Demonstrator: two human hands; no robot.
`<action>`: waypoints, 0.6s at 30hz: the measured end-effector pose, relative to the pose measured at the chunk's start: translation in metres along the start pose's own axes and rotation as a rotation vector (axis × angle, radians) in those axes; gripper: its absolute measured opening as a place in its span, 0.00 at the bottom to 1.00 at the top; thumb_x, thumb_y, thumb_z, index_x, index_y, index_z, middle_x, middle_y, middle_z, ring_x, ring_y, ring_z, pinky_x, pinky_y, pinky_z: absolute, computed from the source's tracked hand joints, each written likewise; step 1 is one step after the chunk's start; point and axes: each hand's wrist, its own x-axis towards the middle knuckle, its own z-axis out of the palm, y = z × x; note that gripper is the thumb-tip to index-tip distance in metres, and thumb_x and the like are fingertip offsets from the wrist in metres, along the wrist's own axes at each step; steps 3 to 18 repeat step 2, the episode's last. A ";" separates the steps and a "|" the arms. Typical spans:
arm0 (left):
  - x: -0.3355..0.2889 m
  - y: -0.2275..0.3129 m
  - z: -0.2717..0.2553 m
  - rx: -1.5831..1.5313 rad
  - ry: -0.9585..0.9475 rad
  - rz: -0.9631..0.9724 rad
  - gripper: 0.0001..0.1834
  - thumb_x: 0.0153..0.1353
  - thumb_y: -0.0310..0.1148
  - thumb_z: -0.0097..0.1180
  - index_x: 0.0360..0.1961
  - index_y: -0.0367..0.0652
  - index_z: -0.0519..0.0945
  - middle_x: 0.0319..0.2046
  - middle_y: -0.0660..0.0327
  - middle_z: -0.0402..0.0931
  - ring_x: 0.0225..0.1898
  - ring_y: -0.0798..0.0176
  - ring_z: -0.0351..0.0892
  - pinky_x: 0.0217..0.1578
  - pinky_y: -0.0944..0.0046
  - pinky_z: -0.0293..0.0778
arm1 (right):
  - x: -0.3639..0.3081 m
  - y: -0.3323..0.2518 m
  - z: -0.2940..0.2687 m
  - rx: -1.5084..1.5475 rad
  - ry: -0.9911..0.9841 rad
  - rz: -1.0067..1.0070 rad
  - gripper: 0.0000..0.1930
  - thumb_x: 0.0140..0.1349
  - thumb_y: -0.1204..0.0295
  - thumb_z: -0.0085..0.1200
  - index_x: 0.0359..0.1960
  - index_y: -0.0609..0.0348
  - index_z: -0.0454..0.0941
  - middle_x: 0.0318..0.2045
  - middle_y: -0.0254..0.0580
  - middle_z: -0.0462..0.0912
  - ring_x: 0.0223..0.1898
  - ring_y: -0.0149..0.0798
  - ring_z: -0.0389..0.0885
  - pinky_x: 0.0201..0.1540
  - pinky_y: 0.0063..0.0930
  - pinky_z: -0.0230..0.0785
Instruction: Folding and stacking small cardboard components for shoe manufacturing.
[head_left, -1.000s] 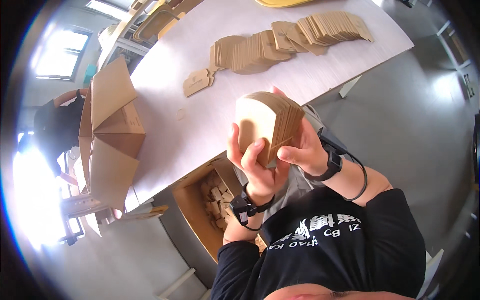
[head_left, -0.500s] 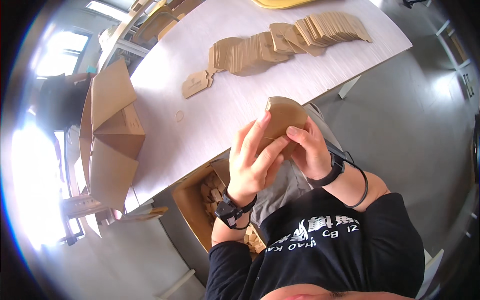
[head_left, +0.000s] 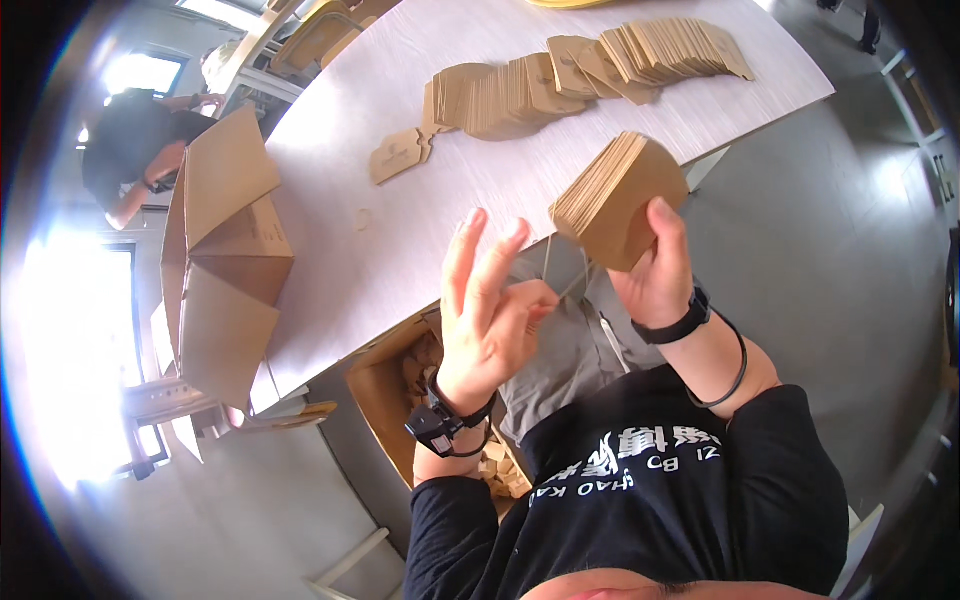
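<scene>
My right hand [head_left: 655, 265] grips a thick stack of brown cardboard cards [head_left: 635, 195] above the table's near edge, thumb on the face and card edges fanned to the left. To its left, my left hand [head_left: 490, 320] has two fingers raised, while its thumb and another finger pinch together. A thin rubber band [head_left: 547, 258] appears stretched between that pinch and the stack; its exact path is hard to make out. Beyond my hands, a long row of similar cards [head_left: 490, 100] leans across the table, with a few tag-shaped cards [head_left: 397, 157] lying flat at its left end.
An open cardboard box [head_left: 232, 330] stands at the table's left. Below the table edge, another box [head_left: 375, 385] holds small brown pieces. A loose ring [head_left: 363, 219] lies on the white table [head_left: 330, 260]. Another person [head_left: 140, 150] is at the far left.
The stack has gone up and to the right in my right hand and now shows its fanned edges. My left hand has come off the cards, drawing the thin band away.
</scene>
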 end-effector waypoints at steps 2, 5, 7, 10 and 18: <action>-0.005 -0.007 0.003 -0.016 0.003 -0.117 0.10 0.44 0.23 0.67 0.30 0.49 0.85 0.70 0.51 0.67 0.74 0.38 0.60 0.68 0.40 0.67 | 0.006 -0.004 -0.004 -0.038 0.003 -0.025 0.31 0.70 0.55 0.58 0.65 0.64 0.68 0.58 0.44 0.79 0.59 0.40 0.79 0.65 0.40 0.70; -0.005 -0.007 0.003 -0.016 0.003 -0.117 0.10 0.44 0.23 0.67 0.30 0.49 0.85 0.70 0.51 0.67 0.74 0.38 0.60 0.68 0.40 0.67 | 0.006 -0.004 -0.004 -0.038 0.003 -0.025 0.31 0.70 0.55 0.58 0.65 0.64 0.68 0.58 0.44 0.79 0.59 0.40 0.79 0.65 0.40 0.70; -0.005 -0.007 0.003 -0.016 0.003 -0.117 0.10 0.44 0.23 0.67 0.30 0.49 0.85 0.70 0.51 0.67 0.74 0.38 0.60 0.68 0.40 0.67 | 0.006 -0.004 -0.004 -0.038 0.003 -0.025 0.31 0.70 0.55 0.58 0.65 0.64 0.68 0.58 0.44 0.79 0.59 0.40 0.79 0.65 0.40 0.70; -0.005 -0.007 0.003 -0.016 0.003 -0.117 0.10 0.44 0.23 0.67 0.30 0.49 0.85 0.70 0.51 0.67 0.74 0.38 0.60 0.68 0.40 0.67 | 0.006 -0.004 -0.004 -0.038 0.003 -0.025 0.31 0.70 0.55 0.58 0.65 0.64 0.68 0.58 0.44 0.79 0.59 0.40 0.79 0.65 0.40 0.70; -0.005 -0.007 0.003 -0.016 0.003 -0.117 0.10 0.44 0.23 0.67 0.30 0.49 0.85 0.70 0.51 0.67 0.74 0.38 0.60 0.68 0.40 0.67 | 0.006 -0.004 -0.004 -0.038 0.003 -0.025 0.31 0.70 0.55 0.58 0.65 0.64 0.68 0.58 0.44 0.79 0.59 0.40 0.79 0.65 0.40 0.70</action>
